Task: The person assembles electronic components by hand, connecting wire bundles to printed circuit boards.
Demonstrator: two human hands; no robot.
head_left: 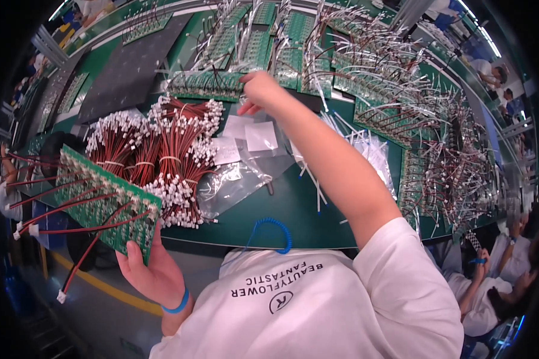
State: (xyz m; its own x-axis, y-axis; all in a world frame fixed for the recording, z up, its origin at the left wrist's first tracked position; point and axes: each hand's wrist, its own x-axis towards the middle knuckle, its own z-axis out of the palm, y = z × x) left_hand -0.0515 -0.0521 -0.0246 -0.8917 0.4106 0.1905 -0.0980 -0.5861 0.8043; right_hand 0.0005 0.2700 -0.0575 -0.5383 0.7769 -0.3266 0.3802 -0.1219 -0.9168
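Observation:
My left hand (153, 272) grips the lower right corner of a long green circuit board (105, 197), thumb on its near face. The board is tilted up off the table at the left, and several red-and-black cables with white plugs hang out from it. Across the table, my outstretched right hand (260, 93) has its fingers bent around the right end of another green circuit board (203, 85). Part of that board's end is hidden by the fingers. Between the hands lie bundles of red-and-black cables (170, 146) with white connectors, tied with bands.
Clear plastic bags (230, 185) with a white label (261, 136) lie mid-table. More wired boards (371, 110) crowd the back and right, beside loose white cables (368, 152). A black mat (132, 72) is at back left. A blue coiled cord (284, 230) hangs at the front edge.

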